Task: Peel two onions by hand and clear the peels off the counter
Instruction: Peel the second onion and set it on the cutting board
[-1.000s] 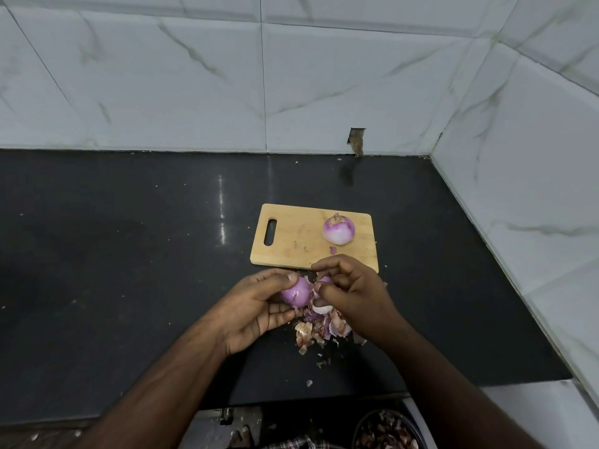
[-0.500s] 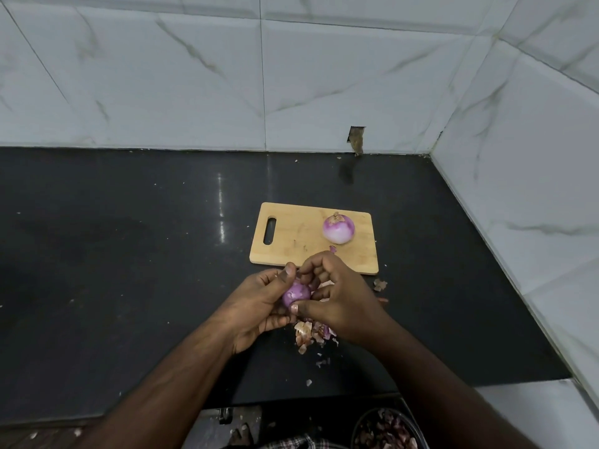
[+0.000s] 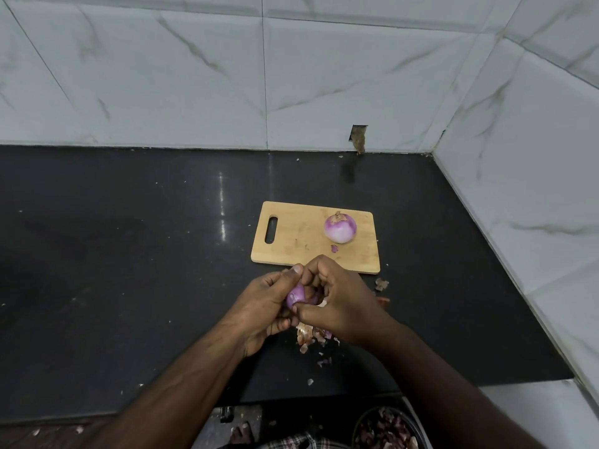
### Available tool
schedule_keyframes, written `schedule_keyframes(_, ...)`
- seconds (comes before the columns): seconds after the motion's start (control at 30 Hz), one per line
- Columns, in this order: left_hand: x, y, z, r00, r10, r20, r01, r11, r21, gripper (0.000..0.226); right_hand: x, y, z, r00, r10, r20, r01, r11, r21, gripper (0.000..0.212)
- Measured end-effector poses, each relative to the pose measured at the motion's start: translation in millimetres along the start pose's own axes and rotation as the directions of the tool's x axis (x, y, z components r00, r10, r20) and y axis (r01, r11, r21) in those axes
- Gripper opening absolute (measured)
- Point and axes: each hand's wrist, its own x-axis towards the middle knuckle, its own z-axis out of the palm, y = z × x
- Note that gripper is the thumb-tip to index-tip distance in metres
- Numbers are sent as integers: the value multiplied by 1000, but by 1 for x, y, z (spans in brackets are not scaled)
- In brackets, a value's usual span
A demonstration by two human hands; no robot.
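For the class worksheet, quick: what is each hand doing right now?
Left hand: holding the onion.
Right hand: fingers curled on the same onion.

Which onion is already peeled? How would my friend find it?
Look at the black counter, then the wooden cutting board near its middle. The peeled onion sits alone on the board's right side, white and purple, while the other onion is gripped in both hands.

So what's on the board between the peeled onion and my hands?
In the head view, one small purple peel scrap lies on the cutting board between the peeled onion and the hands; otherwise bare wood.
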Motion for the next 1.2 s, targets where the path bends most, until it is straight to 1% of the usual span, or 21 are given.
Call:
schedule_keyframes(0.1, 3, 4, -3, 999, -19, -35, 19, 1000, -3, 51, -3, -1, 1, 999, -23, 30, 25, 999, -41, 34)
schedule_keyframes(0.23, 5, 9, -10, 999, -30, -37, 31, 999, 34, 51, -7, 5, -4, 999, -27, -27, 25, 999, -48, 27)
schedule_keyframes(0.33, 4, 11, -13, 998, -56, 2, 56, 996, -63, 48, -10, 11, -10, 996, 48, -72, -47, 999, 8, 28)
schedule_keyframes(0.43, 2, 11, -14, 997, -73, 9, 74, 993, -87, 52, -12, 16, -16, 989, 93, -113, -98, 994, -38, 26)
schedule_keyframes(0.5, 1, 10, -11, 998, -64, 11, 64, 994, -84, 56, -12, 13, -15, 989, 83, -119, -92, 993, -70, 37)
schedule_keyframes(0.6, -1, 8, -5, 999, -31, 26, 32, 998, -46, 60, -10, 4, -4, 998, 9, -67, -19, 989, -145, 55)
schedule_keyframes(0.63, -1, 7, -3, 999, -16, 37, 16, 1000, -2, 62, -10, 2, 0, 997, -12, -70, -1, 985, -173, 57)
schedule_keyframes(0.67, -3, 7, -3, 999, 2, 52, -6, 998, 66, 64, -10, 2, 1, 994, -20, -103, 1, 984, -179, 56)
schedule_keyframes(0.73, -4, 6, -7, 994, 60, 97, -80, 973, 218, 63, -11, 5, -2, 985, 23, -171, -41, 994, -103, 53)
schedule_keyframes(0.77, -5, 6, -11, 988, 99, 122, -131, 945, 300, 60, -13, 6, -5, 984, 51, -170, -60, 997, -50, 54)
schedule_keyframes(0.8, -5, 7, -15, 979, 139, 146, -186, 902, 390, 58, -14, 7, -8, 987, 64, -146, -67, 998, -14, 54)
schedule_keyframes(0.87, -5, 8, -21, 959, 196, 206, -278, 799, 534, 59, -15, 6, -13, 997, 50, -55, -49, 998, 25, 47)
schedule_keyframes(0.93, -3, 6, -23, 942, 250, 225, -336, 733, 592, 63, -15, -3, -15, 999, 48, 22, -48, 999, 21, 45)
schedule_keyframes(0.97, -1, 4, -23, 934, 293, 205, -355, 705, 614, 64, -14, -6, -15, 998, 54, 41, -54, 998, 12, 44)
schedule_keyframes(1.0, 0, 3, -21, 925, 334, 179, -369, 682, 632, 62, -12, -6, -15, 997, 57, 52, -56, 998, -25, 37)
schedule_keyframes(1.03, 1, 2, -19, 919, 361, 160, -377, 678, 631, 59, -11, -5, -13, 997, 52, 62, -48, 997, -67, 31)
schedule_keyframes(1.07, 1, 1, -17, 918, 368, 152, -381, 705, 598, 57, -11, -4, -11, 997, 41, 70, -34, 995, -97, 32)
schedule_keyframes(1.1, -1, 1, -14, 924, 356, 141, -375, 768, 519, 55, -11, -2, -9, 998, 32, 58, -26, 995, -96, 34)
schedule_keyframes(1.13, -3, 1, -11, 939, 320, 129, -344, 854, 390, 55, -11, -2, -9, 999, 16, 27, -14, 997, -71, 35)
schedule_keyframes(1.17, -5, 0, -7, 957, 261, 128, -284, 933, 219, 56, -10, -1, -9, 1000, -7, -6, 6, 1000, -30, 34)
schedule_keyframes(1.2, -8, 0, -4, 970, 198, 145, -205, 978, 35, 57, -10, 0, -9, 999, -35, -37, 35, 999, 1, 35)
